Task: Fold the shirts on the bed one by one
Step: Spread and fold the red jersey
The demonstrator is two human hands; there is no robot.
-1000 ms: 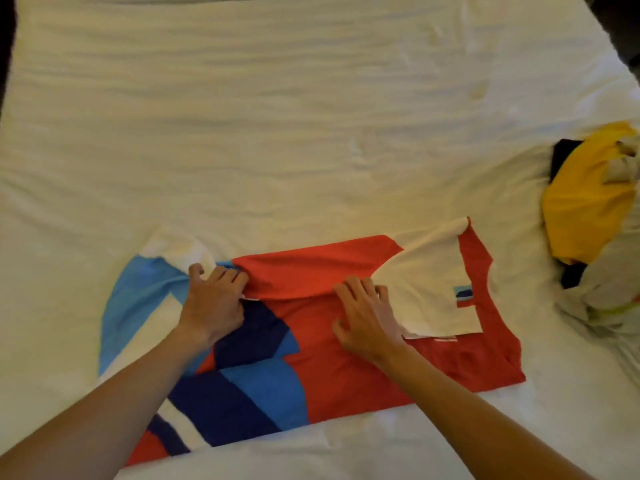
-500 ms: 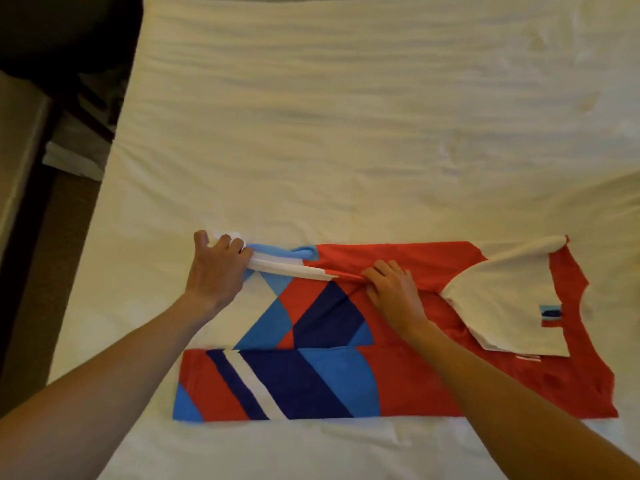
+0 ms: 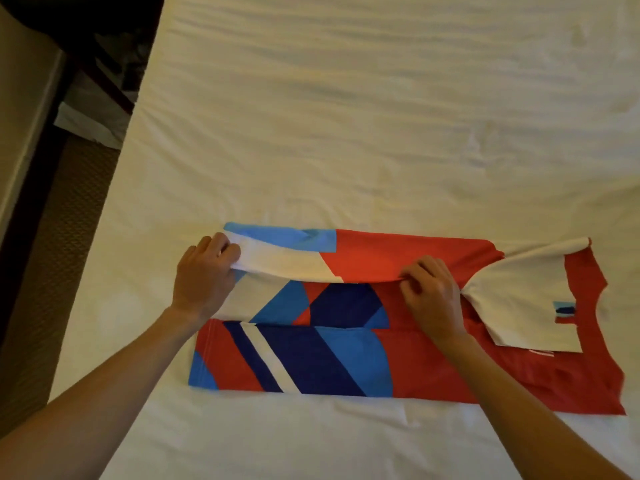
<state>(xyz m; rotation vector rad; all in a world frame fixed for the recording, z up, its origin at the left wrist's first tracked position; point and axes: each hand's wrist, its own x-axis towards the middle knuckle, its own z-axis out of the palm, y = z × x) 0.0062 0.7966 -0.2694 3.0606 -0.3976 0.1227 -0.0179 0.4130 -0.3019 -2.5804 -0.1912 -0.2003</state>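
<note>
Our left hand (image 3: 204, 278) and right hand (image 3: 431, 294) pinch the soft, limp red-blue-white jersey shirt (image 3: 346, 358) along its folded edge; we judge it floppy.

I see both bare forearms reaching in from the near edge toward the shirt (image 3: 346, 341). My left hand (image 3: 204, 275) sits at the shirt's left end, knuckles up, fingers curled over and pinching the far flap's corner. My right hand (image 3: 433, 296) sits near the shirt's middle, fingers bent, fingertips pinching that same flap's folded edge, I think; the thumb is mostly hidden. Both wrists are roughly straight.
</note>
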